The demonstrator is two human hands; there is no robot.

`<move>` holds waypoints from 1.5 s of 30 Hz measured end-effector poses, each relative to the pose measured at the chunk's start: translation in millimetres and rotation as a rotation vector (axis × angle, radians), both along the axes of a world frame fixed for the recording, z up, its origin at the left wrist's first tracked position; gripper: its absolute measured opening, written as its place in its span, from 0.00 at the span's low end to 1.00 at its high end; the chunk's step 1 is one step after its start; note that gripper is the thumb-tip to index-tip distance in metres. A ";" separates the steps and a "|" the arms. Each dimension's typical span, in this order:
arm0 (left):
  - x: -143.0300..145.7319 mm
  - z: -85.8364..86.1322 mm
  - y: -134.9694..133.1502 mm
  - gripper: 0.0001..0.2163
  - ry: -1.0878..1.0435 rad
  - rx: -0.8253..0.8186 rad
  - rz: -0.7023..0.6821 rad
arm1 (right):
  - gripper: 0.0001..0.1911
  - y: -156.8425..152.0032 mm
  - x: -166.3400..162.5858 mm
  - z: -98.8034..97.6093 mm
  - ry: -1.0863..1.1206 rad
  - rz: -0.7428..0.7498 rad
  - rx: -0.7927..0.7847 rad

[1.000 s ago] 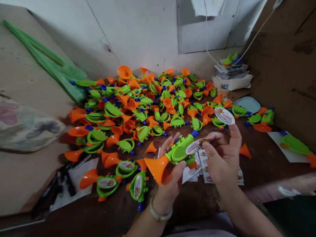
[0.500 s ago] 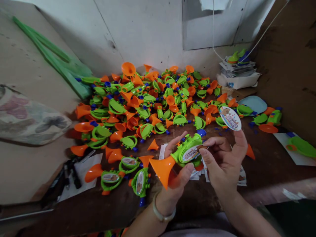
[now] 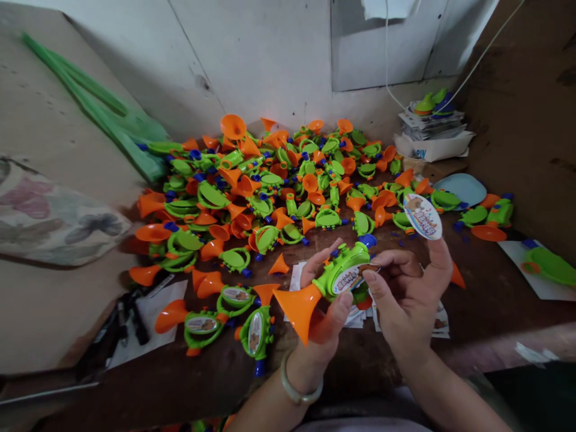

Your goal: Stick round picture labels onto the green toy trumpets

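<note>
green toy trumpet (image 3: 342, 264) is gripped in left hand (image 3: 324, 335); right hand (image 3: 407, 303), pinching oval sticker (image 3: 346, 281), has lowered it onto the toy's face: sticking seems begun.

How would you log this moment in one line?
left hand: holds toy trumpet | right hand: pinches oval sticker over toy trumpet's face, bears second sticker | nearby: three stickered trumpets
</note>
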State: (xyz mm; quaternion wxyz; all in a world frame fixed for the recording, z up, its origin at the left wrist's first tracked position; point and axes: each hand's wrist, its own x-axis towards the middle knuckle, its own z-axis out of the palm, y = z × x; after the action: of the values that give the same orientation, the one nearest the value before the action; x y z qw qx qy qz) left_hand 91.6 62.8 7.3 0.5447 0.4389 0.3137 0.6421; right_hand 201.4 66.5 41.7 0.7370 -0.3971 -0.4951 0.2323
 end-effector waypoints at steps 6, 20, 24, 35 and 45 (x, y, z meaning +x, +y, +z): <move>3.0 -1.4 3.3 0.24 0.008 0.003 0.066 | 0.40 -0.7 -2.6 0.3 -0.046 -0.052 0.009; 1.4 -1.2 -2.3 0.20 0.010 0.091 0.147 | 0.37 12.7 5.9 2.7 -0.153 -0.086 0.002; 3.5 -1.7 -1.8 0.20 0.022 0.055 0.170 | 0.39 12.5 5.2 2.1 -0.140 -0.059 0.008; 3.1 6.8 3.1 0.22 -0.139 -0.035 0.131 | 0.36 27.0 16.1 -11.5 -0.174 -0.276 -0.048; 2.8 -7.0 3.8 0.21 -0.087 -0.320 -0.091 | 0.36 29.9 18.3 -8.3 -0.046 -0.173 0.097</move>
State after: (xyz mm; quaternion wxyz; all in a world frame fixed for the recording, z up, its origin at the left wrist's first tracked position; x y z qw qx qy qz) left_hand 94.4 66.6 0.3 0.6493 0.3319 0.3679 0.5769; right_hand 219.6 96.3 33.4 0.7611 -0.4074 -0.4866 0.1341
